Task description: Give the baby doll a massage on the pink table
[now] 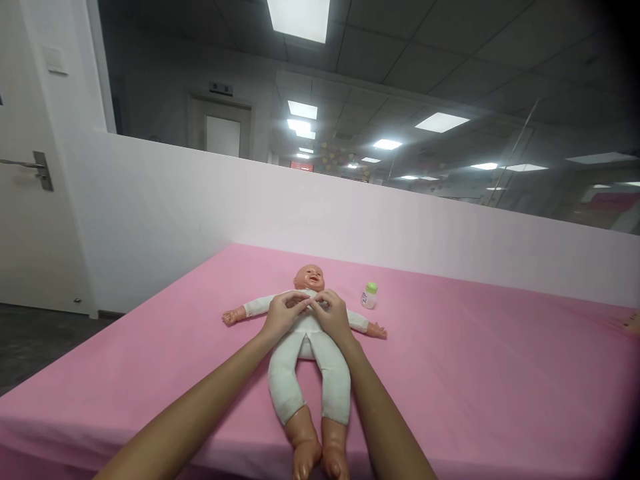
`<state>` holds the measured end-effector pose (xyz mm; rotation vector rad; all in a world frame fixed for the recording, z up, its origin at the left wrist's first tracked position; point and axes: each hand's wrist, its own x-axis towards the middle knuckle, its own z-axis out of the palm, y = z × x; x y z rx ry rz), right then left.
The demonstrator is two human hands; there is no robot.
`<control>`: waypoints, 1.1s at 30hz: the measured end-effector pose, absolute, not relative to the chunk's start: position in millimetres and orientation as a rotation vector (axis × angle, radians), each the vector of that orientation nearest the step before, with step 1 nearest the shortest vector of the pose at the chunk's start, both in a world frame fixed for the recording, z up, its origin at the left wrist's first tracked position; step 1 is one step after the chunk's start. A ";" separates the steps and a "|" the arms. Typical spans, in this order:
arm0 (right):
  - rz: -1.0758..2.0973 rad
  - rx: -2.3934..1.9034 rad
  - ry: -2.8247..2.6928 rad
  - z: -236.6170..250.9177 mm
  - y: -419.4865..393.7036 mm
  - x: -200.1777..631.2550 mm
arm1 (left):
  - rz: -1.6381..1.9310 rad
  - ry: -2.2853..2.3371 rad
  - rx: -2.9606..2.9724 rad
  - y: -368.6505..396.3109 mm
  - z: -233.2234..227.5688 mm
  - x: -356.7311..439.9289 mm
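Observation:
A baby doll (310, 327) in a white cloth body lies on its back, its arms spread wide and its feet towards me. On the left side of its upper chest rests my left hand (285, 312), fingers stretched inward and thumb apart. My right hand (331, 312) mirrors it on the other side, also with fingers and thumb apart. The fingertips and thumbs of both hands come together at the middle of the chest. I see nothing held in either hand, though the spot under the fingertips is hidden. Beyond the doll's arm stands a small clear bottle (369, 297) with a green cap.
A pink cloth (475, 373) covers the table under the doll. Behind it runs a low white wall (350, 220) with glass above. A door (35, 200) is at the left. Something skin-coloured (633, 323), too cut off to name, shows at the right edge.

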<state>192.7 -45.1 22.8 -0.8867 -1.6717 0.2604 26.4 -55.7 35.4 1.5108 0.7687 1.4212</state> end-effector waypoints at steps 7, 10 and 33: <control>0.346 -0.870 -1.653 22.7 -45.1 192.2 | 1.462 0.739 1.548 -51.4 31.2 25.4; 0.382 -0.862 -1.651 22.8 -44.8 192.8 | 1.465 0.739 1.564 -50.1 30.3 24.5; 0.442 -0.846 -1.674 22.7 -44.8 193.5 | 1.435 0.799 1.560 -60.7 41.9 24.5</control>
